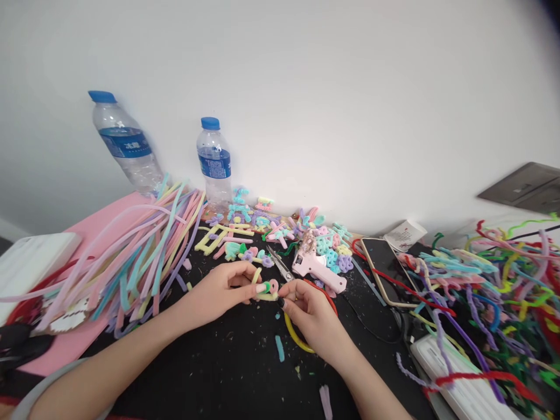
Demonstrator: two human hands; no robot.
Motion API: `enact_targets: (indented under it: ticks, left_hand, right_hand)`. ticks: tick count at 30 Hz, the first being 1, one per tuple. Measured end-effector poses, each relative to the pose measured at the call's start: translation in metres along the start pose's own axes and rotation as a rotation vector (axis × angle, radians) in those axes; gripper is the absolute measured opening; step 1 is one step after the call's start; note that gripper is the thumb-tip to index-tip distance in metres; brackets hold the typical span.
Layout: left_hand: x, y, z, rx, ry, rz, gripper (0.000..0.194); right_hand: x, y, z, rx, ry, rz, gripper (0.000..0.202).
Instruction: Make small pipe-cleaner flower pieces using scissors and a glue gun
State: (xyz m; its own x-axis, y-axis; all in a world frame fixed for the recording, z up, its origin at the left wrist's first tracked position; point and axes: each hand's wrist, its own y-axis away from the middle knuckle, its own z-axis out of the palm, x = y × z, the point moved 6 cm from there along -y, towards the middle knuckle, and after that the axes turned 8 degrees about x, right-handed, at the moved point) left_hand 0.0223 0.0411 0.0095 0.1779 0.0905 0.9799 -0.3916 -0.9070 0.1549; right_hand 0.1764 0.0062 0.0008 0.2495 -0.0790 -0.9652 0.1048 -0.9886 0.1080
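My left hand [227, 291] pinches a small pipe-cleaner figure [268, 296] in pale yellow with pink and green parts. My right hand [308, 315] meets it from the other side, thumb and fingertip closed at the figure's right end. Beneath the right hand lie scissors [282, 267], blades pointing away, their yellow and orange handles partly covered. Just beyond rests a pink glue gun [321, 272]. A short blue pipe-cleaner piece [280, 348] lies on the black tabletop [219, 373] below the hands.
Long pastel pipe cleaners [149, 256] are heaped at left on a pink sheet [70, 356]. Two water bottles [214, 163] stand by the wall. Finished pipe-cleaner shapes [262, 219] lie at the back. At right are a phone [387, 271], a white box [455, 379] and tangled pipe cleaners [503, 297].
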Motion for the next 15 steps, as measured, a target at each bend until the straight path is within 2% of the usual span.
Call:
enact_targets:
  ticks: [4, 9, 15]
  left_hand:
    - [0.001, -0.001, -0.014, -0.011, -0.194, -0.032, 0.024]
    - [-0.012, 0.003, -0.014, -0.061, -0.265, -0.168, 0.022]
    - [-0.012, 0.008, -0.023, -0.012, -0.362, -0.141, 0.018]
  right_hand:
    - [0.0, -0.004, -0.015, 0.079, 0.138, -0.06, 0.022]
    - [-0.003, -0.006, -0.031, 0.192, 0.169, -0.127, 0.022]
    - [-0.003, -0.005, -0.032, 0.206, 0.153, -0.126, 0.021]
